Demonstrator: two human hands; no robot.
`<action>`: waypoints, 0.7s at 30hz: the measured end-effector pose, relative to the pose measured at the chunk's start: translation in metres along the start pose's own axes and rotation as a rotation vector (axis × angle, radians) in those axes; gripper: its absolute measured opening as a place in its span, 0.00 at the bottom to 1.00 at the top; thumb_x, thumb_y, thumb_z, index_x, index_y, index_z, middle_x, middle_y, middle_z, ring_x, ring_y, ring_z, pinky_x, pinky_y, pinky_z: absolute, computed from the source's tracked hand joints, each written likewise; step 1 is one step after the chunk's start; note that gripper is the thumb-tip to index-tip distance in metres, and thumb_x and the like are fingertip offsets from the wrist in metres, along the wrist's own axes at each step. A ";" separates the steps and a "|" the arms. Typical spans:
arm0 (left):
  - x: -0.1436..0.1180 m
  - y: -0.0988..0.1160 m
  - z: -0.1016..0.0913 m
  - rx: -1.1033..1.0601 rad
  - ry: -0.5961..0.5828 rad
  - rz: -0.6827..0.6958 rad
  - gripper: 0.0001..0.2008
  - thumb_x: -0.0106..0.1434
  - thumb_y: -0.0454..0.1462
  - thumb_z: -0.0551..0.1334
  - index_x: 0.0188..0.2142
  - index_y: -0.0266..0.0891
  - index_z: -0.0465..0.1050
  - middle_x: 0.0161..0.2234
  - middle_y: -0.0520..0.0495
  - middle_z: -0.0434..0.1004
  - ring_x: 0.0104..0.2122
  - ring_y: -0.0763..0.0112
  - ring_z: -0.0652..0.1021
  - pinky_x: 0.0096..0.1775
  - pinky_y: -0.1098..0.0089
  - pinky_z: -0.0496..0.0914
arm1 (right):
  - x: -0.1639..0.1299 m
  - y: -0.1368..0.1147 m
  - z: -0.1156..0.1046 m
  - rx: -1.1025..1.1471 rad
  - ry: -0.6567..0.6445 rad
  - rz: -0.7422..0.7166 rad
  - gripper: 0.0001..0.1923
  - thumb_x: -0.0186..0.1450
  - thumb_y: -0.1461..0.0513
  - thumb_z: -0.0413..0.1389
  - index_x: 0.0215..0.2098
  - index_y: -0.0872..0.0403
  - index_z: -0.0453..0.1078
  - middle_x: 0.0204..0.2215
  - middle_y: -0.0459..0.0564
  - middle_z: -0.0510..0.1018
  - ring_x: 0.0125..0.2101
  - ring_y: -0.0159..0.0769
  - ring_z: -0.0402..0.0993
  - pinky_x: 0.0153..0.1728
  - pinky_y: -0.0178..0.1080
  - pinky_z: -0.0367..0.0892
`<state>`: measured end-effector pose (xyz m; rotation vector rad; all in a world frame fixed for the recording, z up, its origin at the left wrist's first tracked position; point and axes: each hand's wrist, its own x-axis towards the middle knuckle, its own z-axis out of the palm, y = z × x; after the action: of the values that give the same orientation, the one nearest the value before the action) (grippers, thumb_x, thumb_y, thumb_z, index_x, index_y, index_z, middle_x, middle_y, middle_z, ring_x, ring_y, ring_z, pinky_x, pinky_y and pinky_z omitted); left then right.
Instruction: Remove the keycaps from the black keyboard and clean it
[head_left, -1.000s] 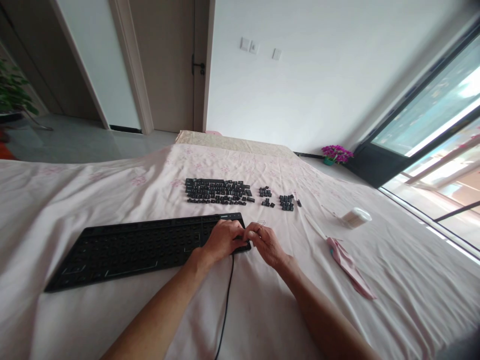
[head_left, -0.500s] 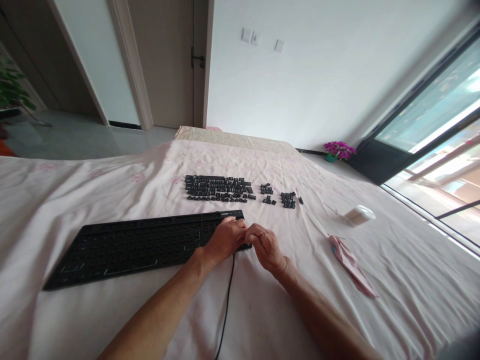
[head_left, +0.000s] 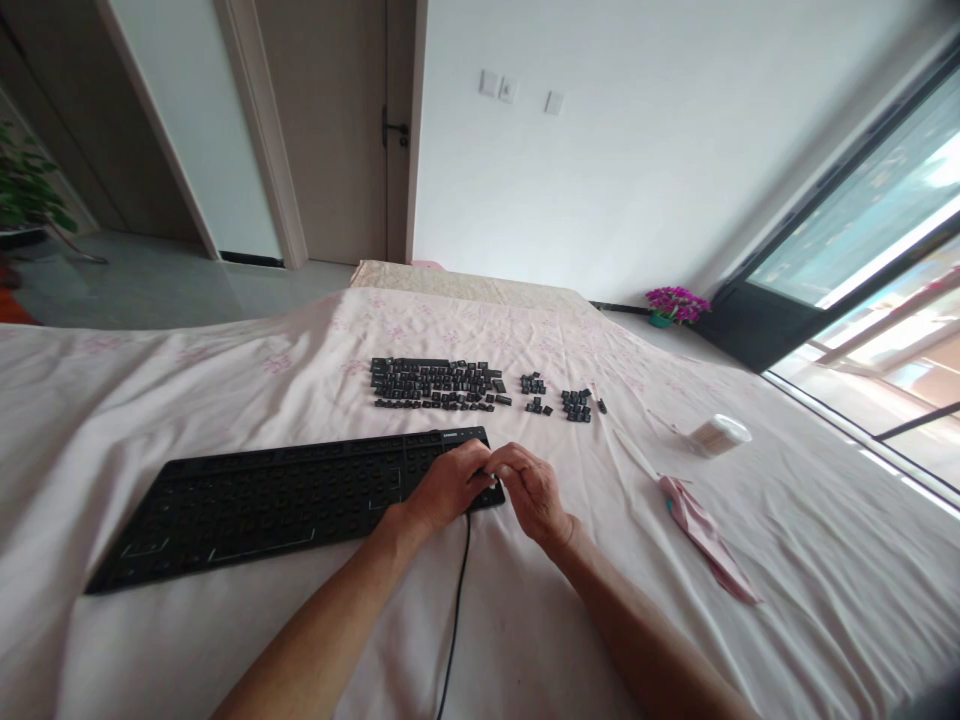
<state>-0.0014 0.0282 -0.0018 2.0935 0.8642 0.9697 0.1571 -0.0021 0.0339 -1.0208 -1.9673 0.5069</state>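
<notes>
A black keyboard [head_left: 285, 500] with its keycaps removed lies across the pink bedsheet [head_left: 225, 380]. My left hand [head_left: 446, 485] rests on its right end, fingers curled over the frame. My right hand [head_left: 536, 490] meets it at the keyboard's right corner, fingertips pinched together; whether they hold something small is hidden. The keyboard's black cable [head_left: 456, 600] runs toward me between my forearms. Beyond the keyboard, the loose black keycaps [head_left: 435, 384] are laid out in rows, with two smaller groups [head_left: 534, 385] [head_left: 576, 404] to their right.
A white round container [head_left: 716, 435] lies on the sheet at the right, with a thin white stick [head_left: 634, 455] and a crumpled pink cloth [head_left: 705, 540] nearer me. A pot of purple flowers [head_left: 675, 303] stands on the floor by the glass door.
Both hands stay at the keyboard's right end with only small finger movement. A thin wire loop seen by my right fingers a second ago no longer shows. The view shifted slightly.
</notes>
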 end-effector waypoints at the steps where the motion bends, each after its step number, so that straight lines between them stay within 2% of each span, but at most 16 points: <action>1: 0.000 0.000 0.000 0.015 0.003 -0.003 0.06 0.64 0.39 0.59 0.36 0.39 0.71 0.35 0.51 0.72 0.36 0.69 0.73 0.40 0.71 0.66 | -0.001 0.000 -0.001 -0.039 0.001 -0.022 0.13 0.70 0.61 0.45 0.34 0.52 0.70 0.31 0.50 0.75 0.33 0.36 0.71 0.39 0.40 0.66; 3: 0.001 0.001 -0.001 0.032 0.018 -0.019 0.04 0.61 0.36 0.61 0.37 0.40 0.71 0.35 0.50 0.72 0.37 0.68 0.73 0.41 0.69 0.67 | -0.001 -0.001 -0.004 -0.135 0.025 -0.054 0.12 0.70 0.62 0.46 0.35 0.51 0.71 0.33 0.50 0.77 0.35 0.38 0.70 0.42 0.42 0.65; 6: 0.001 0.002 -0.002 -0.012 0.057 -0.062 0.09 0.58 0.31 0.60 0.39 0.41 0.72 0.37 0.50 0.74 0.38 0.68 0.75 0.42 0.69 0.68 | -0.001 -0.001 -0.008 -0.218 0.089 -0.048 0.11 0.69 0.62 0.46 0.38 0.50 0.72 0.33 0.51 0.77 0.37 0.41 0.70 0.44 0.44 0.64; 10: 0.000 -0.002 -0.002 -0.162 0.178 -0.141 0.12 0.59 0.31 0.60 0.43 0.41 0.73 0.38 0.49 0.76 0.37 0.69 0.76 0.44 0.68 0.70 | 0.001 0.004 -0.009 -0.203 0.099 0.074 0.14 0.70 0.62 0.44 0.49 0.51 0.69 0.33 0.50 0.76 0.35 0.37 0.72 0.40 0.39 0.66; 15: 0.001 -0.009 -0.002 -0.306 0.308 -0.218 0.12 0.59 0.34 0.62 0.43 0.39 0.73 0.38 0.47 0.77 0.37 0.69 0.77 0.44 0.68 0.72 | -0.003 0.017 -0.003 -0.242 -0.028 0.246 0.10 0.67 0.58 0.52 0.38 0.51 0.75 0.31 0.48 0.78 0.32 0.36 0.74 0.35 0.35 0.66; 21: 0.002 -0.010 -0.001 -0.372 0.306 -0.223 0.13 0.58 0.35 0.63 0.43 0.38 0.73 0.37 0.47 0.77 0.37 0.69 0.78 0.45 0.67 0.73 | -0.006 0.024 0.006 -0.131 -0.027 0.467 0.07 0.59 0.60 0.59 0.36 0.51 0.76 0.30 0.46 0.80 0.28 0.35 0.74 0.30 0.35 0.66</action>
<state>-0.0044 0.0361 -0.0084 1.5259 0.9595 1.2401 0.1655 0.0072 0.0113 -1.5780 -1.8006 0.6504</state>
